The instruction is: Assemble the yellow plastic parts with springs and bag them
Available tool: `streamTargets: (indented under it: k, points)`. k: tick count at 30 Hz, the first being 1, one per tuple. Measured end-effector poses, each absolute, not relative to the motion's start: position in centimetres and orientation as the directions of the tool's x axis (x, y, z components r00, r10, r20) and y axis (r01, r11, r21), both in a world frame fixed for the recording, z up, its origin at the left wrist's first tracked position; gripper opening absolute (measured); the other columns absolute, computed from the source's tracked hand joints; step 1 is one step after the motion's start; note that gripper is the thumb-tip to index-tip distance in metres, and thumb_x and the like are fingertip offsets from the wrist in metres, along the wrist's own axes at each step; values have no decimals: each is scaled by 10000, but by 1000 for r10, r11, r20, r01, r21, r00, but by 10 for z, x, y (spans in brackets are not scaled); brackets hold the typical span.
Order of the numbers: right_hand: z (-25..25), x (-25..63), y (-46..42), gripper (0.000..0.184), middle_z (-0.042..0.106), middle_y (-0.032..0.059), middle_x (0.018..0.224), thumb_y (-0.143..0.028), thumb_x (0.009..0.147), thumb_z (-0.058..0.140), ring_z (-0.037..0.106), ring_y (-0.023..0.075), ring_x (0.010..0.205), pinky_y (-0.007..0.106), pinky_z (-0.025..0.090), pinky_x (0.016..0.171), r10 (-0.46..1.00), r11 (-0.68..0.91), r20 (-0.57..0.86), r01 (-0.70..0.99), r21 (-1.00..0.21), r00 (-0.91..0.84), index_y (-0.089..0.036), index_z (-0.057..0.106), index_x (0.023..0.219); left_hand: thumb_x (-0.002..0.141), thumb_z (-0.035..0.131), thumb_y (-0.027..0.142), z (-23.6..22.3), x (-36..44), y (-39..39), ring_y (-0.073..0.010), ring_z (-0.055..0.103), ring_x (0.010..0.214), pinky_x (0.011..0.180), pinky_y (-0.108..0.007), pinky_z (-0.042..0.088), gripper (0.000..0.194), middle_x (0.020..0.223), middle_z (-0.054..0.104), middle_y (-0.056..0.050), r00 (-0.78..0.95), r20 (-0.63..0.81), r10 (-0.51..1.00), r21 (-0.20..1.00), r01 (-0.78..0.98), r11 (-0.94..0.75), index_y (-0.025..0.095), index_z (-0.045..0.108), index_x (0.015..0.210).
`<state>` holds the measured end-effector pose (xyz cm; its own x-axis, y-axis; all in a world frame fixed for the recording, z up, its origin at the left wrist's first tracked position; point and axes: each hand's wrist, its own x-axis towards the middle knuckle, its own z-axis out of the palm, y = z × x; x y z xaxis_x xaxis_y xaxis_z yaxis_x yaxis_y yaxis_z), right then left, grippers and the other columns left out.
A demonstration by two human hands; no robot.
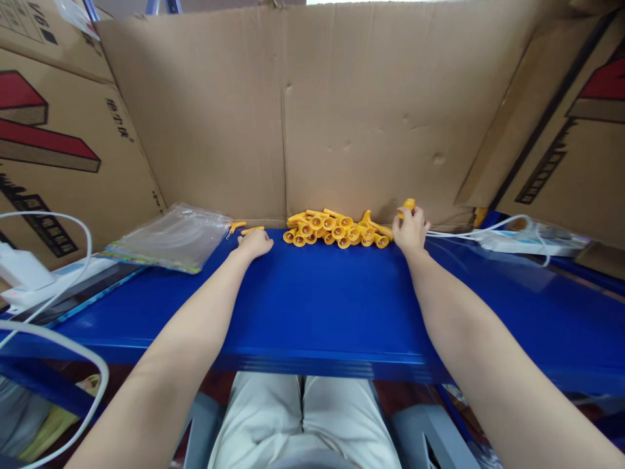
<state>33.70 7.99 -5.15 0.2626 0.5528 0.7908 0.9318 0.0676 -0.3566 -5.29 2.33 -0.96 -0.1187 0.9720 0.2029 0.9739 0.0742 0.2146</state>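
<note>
My left hand (255,243) rests low at the back of the table, its fingers curled round a piece with a yellow bar handle (252,229); its lower part is hidden. Just left of it lies a yellow-handled corkscrew (237,227) with a metal spiral. My right hand (411,229) is closed on a yellow piece (407,207), raised against the cardboard; the fingers cover much of it. Between both hands sits a stacked pile of yellow cone-mouthed pieces (336,228), their open ends facing me and metal showing inside. The right hand is beside the pile's right end.
Cardboard panels (351,111) wall the back of the blue table (312,299). Clear plastic bags (170,238) lie at left, near a white power strip (58,280) and cables. Another power strip (532,242) with a white cable is at right.
</note>
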Motion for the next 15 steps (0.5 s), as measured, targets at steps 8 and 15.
streamTargets:
  k: [8,15]
  points:
    - [-51,336,80,358,451,171,1242,-283,863,408,476,293,1137,514,304,971,548,84,792,924,-372,269,-179,581,1158,805,491,276,-2,-35,16,-179,666,738,699,-271,504,238,808,745,-79,-24,95,995,508,861,-28,165,701,785]
    - [-30,332,89,380,419,163,1261,-284,903,324,472,307,1159,539,320,945,454,56,781,861,-505,429,-224,510,1229,797,506,256,-5,-39,16,-241,666,898,774,-315,495,251,954,732,-116,-63,264,962,259,966,-8,188,720,908]
